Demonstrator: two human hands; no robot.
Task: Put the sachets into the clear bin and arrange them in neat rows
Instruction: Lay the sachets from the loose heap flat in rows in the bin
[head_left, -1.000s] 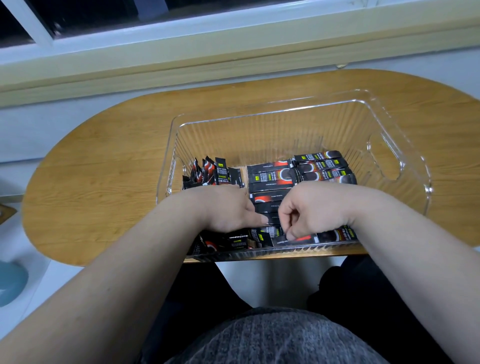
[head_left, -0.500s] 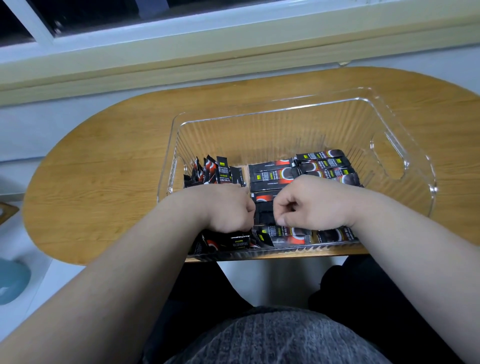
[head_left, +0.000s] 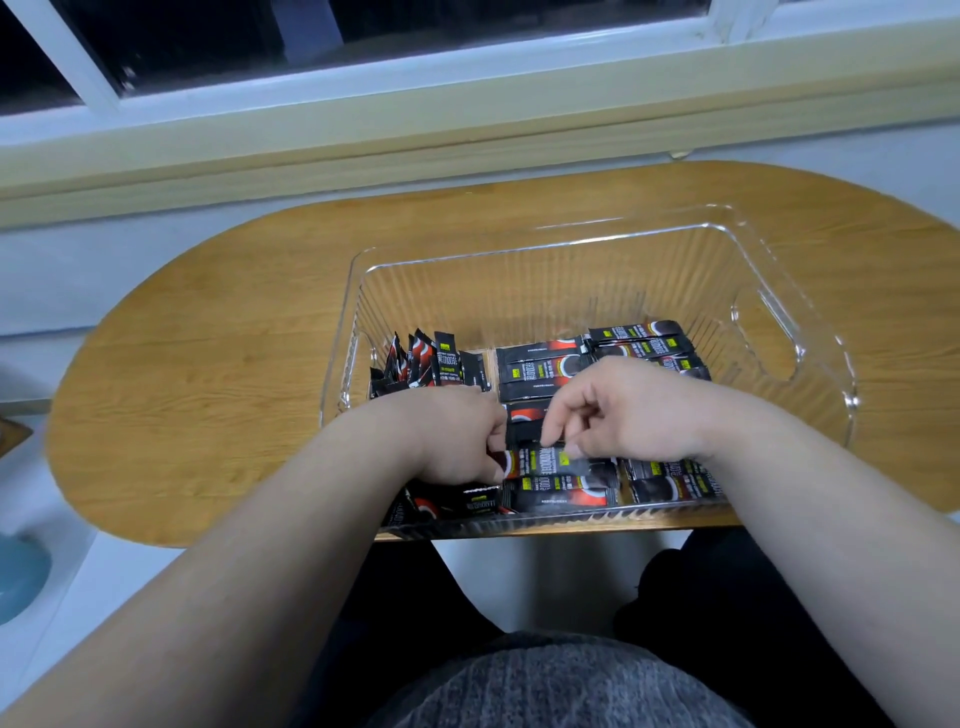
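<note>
Head view: wooden table (head_left: 208, 389) carries the clear bin (head_left: 519, 291) at its near edge. Inside it, left hand (head_left: 457, 436) and right hand (head_left: 628, 410) each pinch one sachet (head_left: 550, 460) by an end, low near the front wall, over flat rows of sachets (head_left: 550, 366).

One clear bin (head_left: 717, 228), one wooden table (head_left: 208, 364). Two hands: left hand (head_left: 452, 436), right hand (head_left: 634, 410), both pinched one held sachet (head_left: 550, 460). Black sachets (head_left: 540, 369): over dozen, exact count unclear; about six upright by bin's left wall.
</note>
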